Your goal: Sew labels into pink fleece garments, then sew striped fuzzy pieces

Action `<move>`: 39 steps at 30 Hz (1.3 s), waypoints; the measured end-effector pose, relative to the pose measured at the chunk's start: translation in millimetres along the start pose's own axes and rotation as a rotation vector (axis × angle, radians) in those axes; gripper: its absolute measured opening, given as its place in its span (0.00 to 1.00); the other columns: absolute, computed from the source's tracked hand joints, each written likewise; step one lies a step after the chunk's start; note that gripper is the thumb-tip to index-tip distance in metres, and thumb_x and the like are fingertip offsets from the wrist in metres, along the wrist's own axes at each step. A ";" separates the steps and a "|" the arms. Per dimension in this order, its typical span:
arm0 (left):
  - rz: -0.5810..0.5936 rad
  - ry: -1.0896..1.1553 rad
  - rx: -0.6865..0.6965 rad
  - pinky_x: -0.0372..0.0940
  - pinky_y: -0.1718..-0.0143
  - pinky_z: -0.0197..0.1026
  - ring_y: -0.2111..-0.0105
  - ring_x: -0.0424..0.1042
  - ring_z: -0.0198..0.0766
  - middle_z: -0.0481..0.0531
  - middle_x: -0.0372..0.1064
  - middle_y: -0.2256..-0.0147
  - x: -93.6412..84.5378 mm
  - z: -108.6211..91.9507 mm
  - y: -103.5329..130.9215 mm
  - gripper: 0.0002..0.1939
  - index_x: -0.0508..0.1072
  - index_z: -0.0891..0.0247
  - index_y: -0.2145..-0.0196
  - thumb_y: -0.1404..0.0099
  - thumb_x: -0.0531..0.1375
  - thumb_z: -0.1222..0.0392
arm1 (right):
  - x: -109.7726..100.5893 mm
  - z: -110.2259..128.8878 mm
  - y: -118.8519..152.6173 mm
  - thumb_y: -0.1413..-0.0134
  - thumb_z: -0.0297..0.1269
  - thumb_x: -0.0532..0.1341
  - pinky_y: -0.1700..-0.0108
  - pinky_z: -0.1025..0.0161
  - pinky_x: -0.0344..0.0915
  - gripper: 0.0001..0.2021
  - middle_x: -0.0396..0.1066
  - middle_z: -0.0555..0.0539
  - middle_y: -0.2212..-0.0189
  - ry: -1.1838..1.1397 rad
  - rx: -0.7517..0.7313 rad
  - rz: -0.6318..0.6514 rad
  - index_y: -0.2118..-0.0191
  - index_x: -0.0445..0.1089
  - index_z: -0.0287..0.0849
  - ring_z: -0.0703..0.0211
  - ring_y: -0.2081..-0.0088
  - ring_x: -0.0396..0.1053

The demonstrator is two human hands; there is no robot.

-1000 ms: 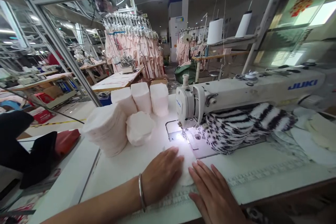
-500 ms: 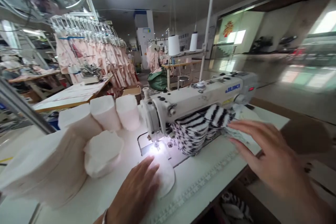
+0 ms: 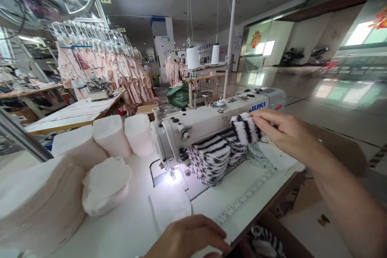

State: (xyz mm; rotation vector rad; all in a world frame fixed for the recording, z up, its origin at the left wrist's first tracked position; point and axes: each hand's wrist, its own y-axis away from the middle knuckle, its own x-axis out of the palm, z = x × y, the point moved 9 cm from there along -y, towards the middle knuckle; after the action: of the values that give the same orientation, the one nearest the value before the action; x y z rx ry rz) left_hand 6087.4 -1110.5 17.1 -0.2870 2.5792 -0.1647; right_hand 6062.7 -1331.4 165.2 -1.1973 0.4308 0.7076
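My right hand (image 3: 279, 129) pinches a black-and-white striped plush fabric piece (image 3: 245, 130) by its edge, lifted in front of the sewing machine's arm (image 3: 217, 115). Just below lies a stack of similar striped pieces (image 3: 213, 157) on the machine bed. Near the table's front edge, my left hand (image 3: 190, 236) is loosely bent, with fingers and thumb apart and nothing visible in it. Beyond its knuckles, a white fabric piece (image 3: 172, 203) lies flat under the lit needle area (image 3: 172, 174).
Stacks of white fabric pieces (image 3: 36, 201) line the left side, with a smaller stack (image 3: 106, 185) closer in. A measuring tape strip (image 3: 242, 197) runs along the table front. Pale green pieces (image 3: 261, 155) lie at right. Thread cones (image 3: 192, 57) stand behind.
My right hand has raised a striped piece from the stack area. My left hand has drawn back off the white piece toward the table's front edge. The view has shifted slightly.
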 end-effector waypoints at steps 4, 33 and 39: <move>-0.089 0.640 -0.206 0.68 0.55 0.42 0.54 0.71 0.44 0.59 0.69 0.53 -8.1 -19.2 -13.9 0.21 0.67 0.58 0.48 0.37 0.59 0.51 | -2.9 45.3 19.4 0.41 0.45 0.55 0.65 0.63 0.62 0.09 0.71 0.53 0.67 -0.139 0.061 0.080 0.65 0.69 0.49 0.58 0.65 0.68; -0.493 0.633 -0.600 0.58 0.71 0.33 0.72 0.62 0.30 0.49 0.65 0.71 -28.8 61.0 88.2 0.16 0.68 0.69 0.66 0.38 0.57 0.50 | 190.9 110.4 181.7 0.45 0.54 0.58 0.61 0.61 0.66 0.21 0.68 0.47 0.65 -1.163 0.781 0.682 0.53 0.59 0.45 0.55 0.63 0.67; -0.455 0.140 -0.547 0.58 0.73 0.32 0.74 0.61 0.30 0.47 0.63 0.74 -68.7 47.7 76.2 0.13 0.69 0.67 0.65 0.37 0.55 0.53 | 178.5 103.2 160.5 0.41 0.47 0.56 0.68 0.67 0.65 0.24 0.62 0.51 0.65 -1.049 0.629 0.613 0.42 0.51 0.52 0.63 0.69 0.66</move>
State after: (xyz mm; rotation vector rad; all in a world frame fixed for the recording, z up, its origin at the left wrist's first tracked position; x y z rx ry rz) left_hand 6156.8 -1023.3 -2.4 -1.0947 2.6103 0.3807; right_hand 6071.8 -1155.4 -27.7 0.0121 0.0870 1.4692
